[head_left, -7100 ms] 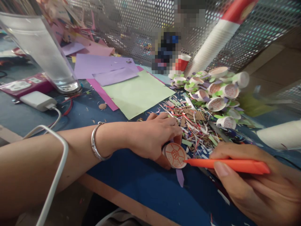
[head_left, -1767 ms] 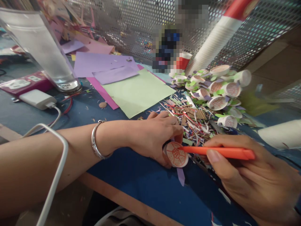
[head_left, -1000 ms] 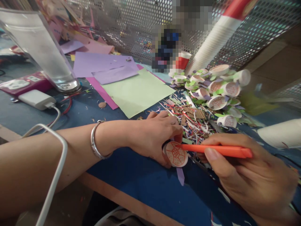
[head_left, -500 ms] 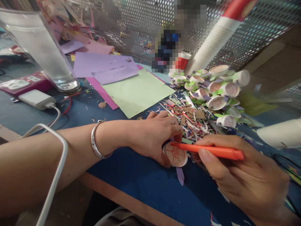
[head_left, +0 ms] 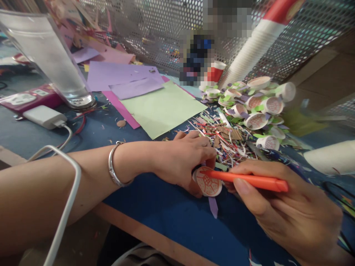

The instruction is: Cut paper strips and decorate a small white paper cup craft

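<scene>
My left hand (head_left: 188, 159) is closed around a small cut-down paper cup (head_left: 212, 186), its round base tilted up toward me. Orange lines and dots cover that base, like a turtle-shell pattern. A pointed purple paper strip (head_left: 213, 207) sticks out from its near side. In my right hand (head_left: 288, 207) is an orange marker pen (head_left: 252, 180), pinched between thumb and fingers, with its tip on the upper left of the base. The left fingertips behind the cup are partly hidden.
Paper scraps (head_left: 227, 140) lie beyond my hands, beside a pile of similar decorated cups (head_left: 255, 120). Green paper (head_left: 163, 111) and purple paper (head_left: 119, 75) lie farther back. At left stand a glass of water (head_left: 61, 62) and a power strip (head_left: 33, 96); a white cable (head_left: 66, 207) crosses my left forearm.
The marker tip has shifted very slightly left and down on the cup's base, with the right hand moving a little. My left hand keeps its hold.
</scene>
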The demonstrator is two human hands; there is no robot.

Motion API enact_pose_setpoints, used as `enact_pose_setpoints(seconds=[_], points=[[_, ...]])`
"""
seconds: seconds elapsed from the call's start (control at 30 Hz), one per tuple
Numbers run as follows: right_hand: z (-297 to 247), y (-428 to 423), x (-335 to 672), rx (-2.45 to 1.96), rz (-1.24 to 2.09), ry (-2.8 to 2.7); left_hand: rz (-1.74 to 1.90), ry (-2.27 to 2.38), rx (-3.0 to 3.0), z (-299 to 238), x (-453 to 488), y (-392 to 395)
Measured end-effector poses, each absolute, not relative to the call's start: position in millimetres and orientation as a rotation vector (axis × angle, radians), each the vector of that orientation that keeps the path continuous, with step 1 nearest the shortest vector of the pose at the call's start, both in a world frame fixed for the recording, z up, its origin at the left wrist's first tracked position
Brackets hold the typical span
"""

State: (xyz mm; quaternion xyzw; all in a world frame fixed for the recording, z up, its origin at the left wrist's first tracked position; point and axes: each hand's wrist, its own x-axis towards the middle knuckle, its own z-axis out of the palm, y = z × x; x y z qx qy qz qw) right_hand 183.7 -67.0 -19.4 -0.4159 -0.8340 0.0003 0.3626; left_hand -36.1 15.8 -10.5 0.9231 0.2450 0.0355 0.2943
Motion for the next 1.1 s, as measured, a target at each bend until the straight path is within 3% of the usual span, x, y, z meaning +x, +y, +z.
enact_pose_setpoints(seconds=[1.1], points=[[-22,-78,181,-1.192,0.072,-2.062,0.089,0.719,2.49,-10,-34,12]])
